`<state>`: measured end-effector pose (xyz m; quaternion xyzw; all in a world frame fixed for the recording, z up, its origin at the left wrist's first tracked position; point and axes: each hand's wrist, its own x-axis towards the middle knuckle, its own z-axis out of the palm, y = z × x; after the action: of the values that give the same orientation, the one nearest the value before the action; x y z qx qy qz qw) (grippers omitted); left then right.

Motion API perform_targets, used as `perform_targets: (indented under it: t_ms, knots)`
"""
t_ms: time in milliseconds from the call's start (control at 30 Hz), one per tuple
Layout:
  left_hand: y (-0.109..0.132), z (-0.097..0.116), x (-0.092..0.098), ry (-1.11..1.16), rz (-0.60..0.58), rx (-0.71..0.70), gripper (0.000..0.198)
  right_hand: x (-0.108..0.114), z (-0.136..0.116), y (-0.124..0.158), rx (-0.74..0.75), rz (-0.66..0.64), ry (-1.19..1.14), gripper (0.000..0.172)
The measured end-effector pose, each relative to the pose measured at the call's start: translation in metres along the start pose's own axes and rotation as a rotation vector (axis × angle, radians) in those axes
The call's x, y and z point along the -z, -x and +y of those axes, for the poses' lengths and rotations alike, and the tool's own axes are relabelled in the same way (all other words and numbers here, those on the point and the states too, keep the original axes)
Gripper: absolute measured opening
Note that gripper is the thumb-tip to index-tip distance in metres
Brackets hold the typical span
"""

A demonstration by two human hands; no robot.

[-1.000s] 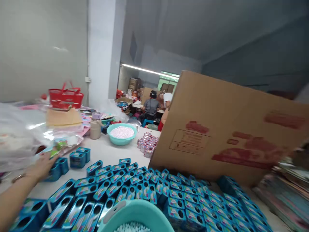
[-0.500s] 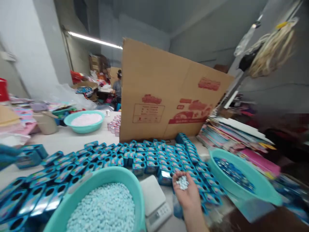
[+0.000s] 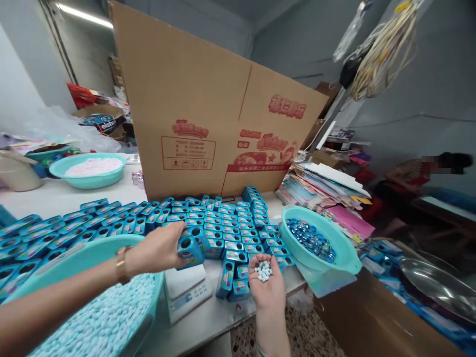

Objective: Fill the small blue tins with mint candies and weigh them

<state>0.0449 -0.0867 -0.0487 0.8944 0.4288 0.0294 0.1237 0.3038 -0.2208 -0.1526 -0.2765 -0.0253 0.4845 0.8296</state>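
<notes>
My left hand [image 3: 159, 250] reaches across the big turquoise basin and is closed on small blue boxes [image 3: 191, 250], seemingly two side by side, each with a round dark hole. They are above a white digital scale [image 3: 188, 295]. Palm up, my right hand [image 3: 267, 282] is cupped around a small heap of pale blue candies [image 3: 264, 270]. More of these candies [image 3: 107, 312] fill the turquoise basin [image 3: 159, 290] at the lower left. Rows of similar blue boxes [image 3: 213, 227] stand on the white table beyond both hands.
A tall cardboard sheet [image 3: 208, 94] stands behind the boxes. Right of them is a turquoise basin [image 3: 349, 260] of shiny blue round pieces [image 3: 310, 240]. Another basin [image 3: 89, 182] with pale pink contents sits at the back left. A person [image 3: 412, 173] is at the far right.
My left hand has come in from the left with blue boxes and is now over the scale. The view has swung right. My right hand still holds the candies.
</notes>
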Motion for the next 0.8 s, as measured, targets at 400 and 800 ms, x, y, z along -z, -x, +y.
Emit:
perform_targets:
  t_ms: [400,800]
  knots:
    - [0.006,-0.001,-0.101,-0.152,-0.136,0.133,0.053,0.028,-0.016,-0.015,0.003,0.123,-0.081,0.016]
    - [0.069,0.004,-0.054,0.197,0.008,0.088,0.049,-0.006,0.004,-0.007,-0.224,0.24,-0.245,0.015]
